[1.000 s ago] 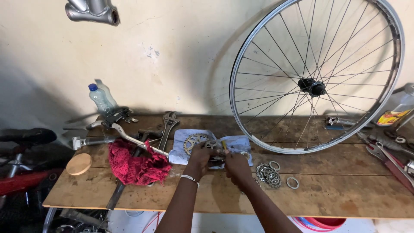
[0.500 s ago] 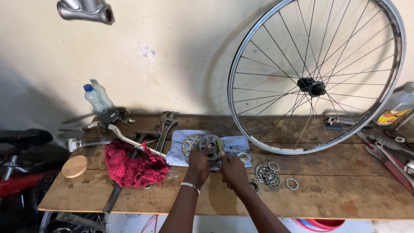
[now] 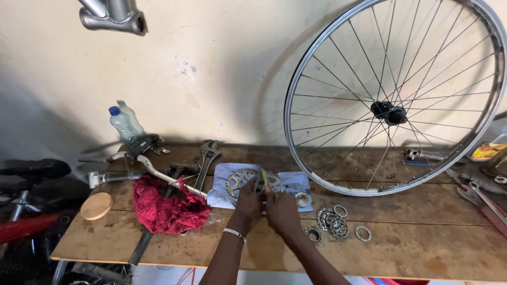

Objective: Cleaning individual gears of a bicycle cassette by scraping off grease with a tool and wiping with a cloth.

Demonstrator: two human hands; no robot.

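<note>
Both hands (fingers curled, side by side) pinch a sprocket above the workbench.

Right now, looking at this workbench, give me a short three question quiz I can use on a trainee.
1. True or false: the bicycle wheel lies flat on the wooden bench.
2. Multiple choice: what lies directly left of the paper sheet under the sprockets? A) a red cloth B) a green bucket C) a yellow helmet
3. Fill in: the left hand and right hand meet over a toothed ____ on the paper.

Key:
1. False; it stands upright, leaning against the wall.
2. A, the red cloth.
3. Sprocket.
</note>
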